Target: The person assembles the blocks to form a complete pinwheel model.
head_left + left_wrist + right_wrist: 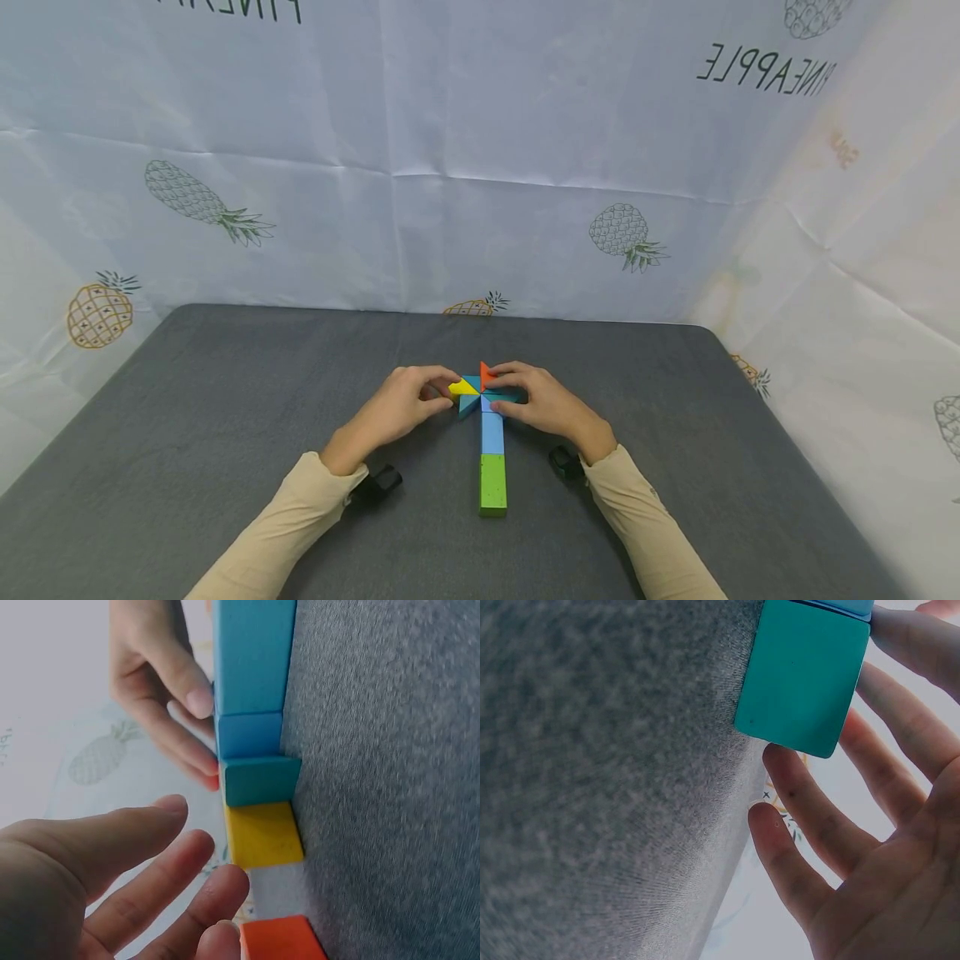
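Note:
Small triangular blocks lie in a pinwheel ring on the grey table: yellow (462,387), orange-red (484,377), teal (468,405) and light blue (487,402). Below them a light blue block (492,435) and a green block (492,483) form a straight stem. At the ring's left side is my left hand (401,404), fingers loosely bent beside the yellow block; the left wrist view shows nothing pinched. From the right, my right hand (546,402) reaches over with fairly straight fingers by the orange-red piece and its thumb at the light blue piece. A teal block (802,679) sits beside those fingers.
The grey cloth-covered table (225,417) ends at a rounded back edge. Behind it hangs a white sheet (420,242) printed with pineapples. Dark wrist cameras (378,483) sit beneath both wrists, close to the tabletop.

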`<state>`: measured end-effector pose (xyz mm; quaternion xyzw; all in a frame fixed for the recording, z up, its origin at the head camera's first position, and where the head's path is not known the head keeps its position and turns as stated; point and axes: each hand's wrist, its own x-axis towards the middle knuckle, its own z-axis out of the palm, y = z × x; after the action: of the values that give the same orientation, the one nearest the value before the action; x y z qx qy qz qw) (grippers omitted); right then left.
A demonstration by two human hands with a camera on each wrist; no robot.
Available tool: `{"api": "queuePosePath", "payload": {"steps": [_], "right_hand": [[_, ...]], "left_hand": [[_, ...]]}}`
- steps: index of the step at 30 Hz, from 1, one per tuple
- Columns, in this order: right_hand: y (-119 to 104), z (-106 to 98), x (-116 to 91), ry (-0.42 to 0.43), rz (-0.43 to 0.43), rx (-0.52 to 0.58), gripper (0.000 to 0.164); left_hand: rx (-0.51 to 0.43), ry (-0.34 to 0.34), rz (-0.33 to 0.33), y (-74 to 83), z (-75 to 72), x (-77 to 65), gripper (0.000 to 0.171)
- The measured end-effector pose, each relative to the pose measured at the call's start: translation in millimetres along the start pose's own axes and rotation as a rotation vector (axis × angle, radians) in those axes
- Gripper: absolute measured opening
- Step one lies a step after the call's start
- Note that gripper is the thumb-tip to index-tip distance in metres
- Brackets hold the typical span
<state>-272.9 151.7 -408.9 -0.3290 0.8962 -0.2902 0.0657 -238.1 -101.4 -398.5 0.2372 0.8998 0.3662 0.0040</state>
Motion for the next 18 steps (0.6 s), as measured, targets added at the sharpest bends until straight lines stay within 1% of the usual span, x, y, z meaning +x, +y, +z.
{"api": "queuePosePath", "payload": {"steps": [5, 14, 18], "right_hand": [[-0.1, -0.2, -0.6, 0.000, 0.000, 0.003, 0.039], [-1.4, -0.2, -0.7, -0.011, 0.016, -0.010, 0.039], [-1.1, -0.2, -0.9, -0.012, 0.015, -0.010, 0.039]], "left_hand": [[0.015, 0.014, -0.004, -1.5, -5.3, -0.1, 0.032], [0.024, 0.037, -0.051, -5.6, -16.2, -1.0, 0.036], [0.038, 0.054, -0.053, -7.8, -19.5, -1.1, 0.036]]}}
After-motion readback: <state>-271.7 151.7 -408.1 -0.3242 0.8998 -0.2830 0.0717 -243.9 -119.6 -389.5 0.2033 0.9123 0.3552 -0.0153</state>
